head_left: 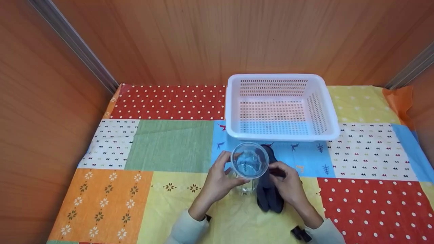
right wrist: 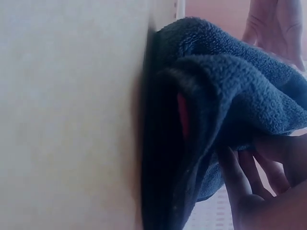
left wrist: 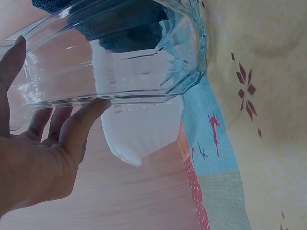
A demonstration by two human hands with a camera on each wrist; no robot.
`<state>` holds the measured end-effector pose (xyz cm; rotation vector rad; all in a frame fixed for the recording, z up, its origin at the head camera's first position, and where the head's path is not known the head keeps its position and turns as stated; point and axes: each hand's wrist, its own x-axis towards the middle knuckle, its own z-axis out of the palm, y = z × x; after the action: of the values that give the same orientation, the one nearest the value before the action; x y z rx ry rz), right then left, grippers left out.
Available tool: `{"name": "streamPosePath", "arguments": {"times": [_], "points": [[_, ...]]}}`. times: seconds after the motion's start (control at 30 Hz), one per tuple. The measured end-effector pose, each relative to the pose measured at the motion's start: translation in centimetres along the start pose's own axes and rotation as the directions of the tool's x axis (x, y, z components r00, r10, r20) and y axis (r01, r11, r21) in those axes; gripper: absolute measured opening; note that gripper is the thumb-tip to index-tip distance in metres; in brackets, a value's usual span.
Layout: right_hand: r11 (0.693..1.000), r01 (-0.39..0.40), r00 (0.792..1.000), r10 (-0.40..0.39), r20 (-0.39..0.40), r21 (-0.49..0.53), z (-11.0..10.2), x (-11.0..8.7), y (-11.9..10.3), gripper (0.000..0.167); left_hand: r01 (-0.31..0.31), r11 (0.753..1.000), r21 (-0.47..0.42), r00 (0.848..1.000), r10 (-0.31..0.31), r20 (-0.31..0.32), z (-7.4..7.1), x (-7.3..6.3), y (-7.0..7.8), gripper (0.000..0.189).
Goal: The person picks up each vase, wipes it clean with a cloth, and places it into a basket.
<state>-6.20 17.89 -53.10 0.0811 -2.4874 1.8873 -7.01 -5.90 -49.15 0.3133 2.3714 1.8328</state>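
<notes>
Your left hand [head_left: 218,181] holds the tall clear glass tumbler with the faceted base [head_left: 250,164], thumb on one side and fingers round the other; your right hand [head_left: 291,184] pinches a fold of the dark blue-grey terry cloth [head_left: 270,198] between thumb and fingers. The tumbler is in front of you, mouth up, just nearer to you than the white rectangular plastic basket [head_left: 283,136], with the cloth hanging beside it on your right. Whether its base touches the patchwork tablecloth [head_left: 176,145], you cannot tell from here.

To do this well, let the left hand steady the tumbler — firm, but not squeezing, since smooth glass could slip or turn. Gather the loose lower folds of the cloth before working it against the glass — a trailing end could snag under the base.
</notes>
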Motion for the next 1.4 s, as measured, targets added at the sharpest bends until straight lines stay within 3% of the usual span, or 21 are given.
{"name": "streamPosePath", "arguments": {"times": [0.27,0.43,0.77,0.97,1.4], "points": [[0.993,0.113,0.994,-0.113,-0.003,0.043,-0.3,-0.1,-2.6,0.028,-0.007,1.000,-0.010,1.000,0.007,-0.005,0.1,0.0,0.0,0.063],[0.993,0.102,0.995,-0.102,-0.010,0.052,-0.5,0.0,-3.6,0.027,-0.009,1.000,-0.015,1.000,0.009,0.000,0.1,0.0,0.1,0.063],[0.988,0.142,0.990,-0.142,0.006,0.056,-0.4,0.1,-1.9,0.025,-0.026,1.000,0.004,1.000,0.026,-0.003,-0.1,0.1,0.1,0.062],[0.994,0.098,0.995,-0.098,-0.005,0.041,-0.1,0.1,-0.9,0.026,-0.017,1.000,-0.005,1.000,0.017,0.002,-0.1,0.0,0.2,0.064],[0.990,0.131,0.991,-0.131,-0.013,0.047,0.0,-0.2,-0.9,0.022,-0.003,0.999,-0.034,1.000,0.003,0.008,0.0,-0.1,0.1,0.068]]}}
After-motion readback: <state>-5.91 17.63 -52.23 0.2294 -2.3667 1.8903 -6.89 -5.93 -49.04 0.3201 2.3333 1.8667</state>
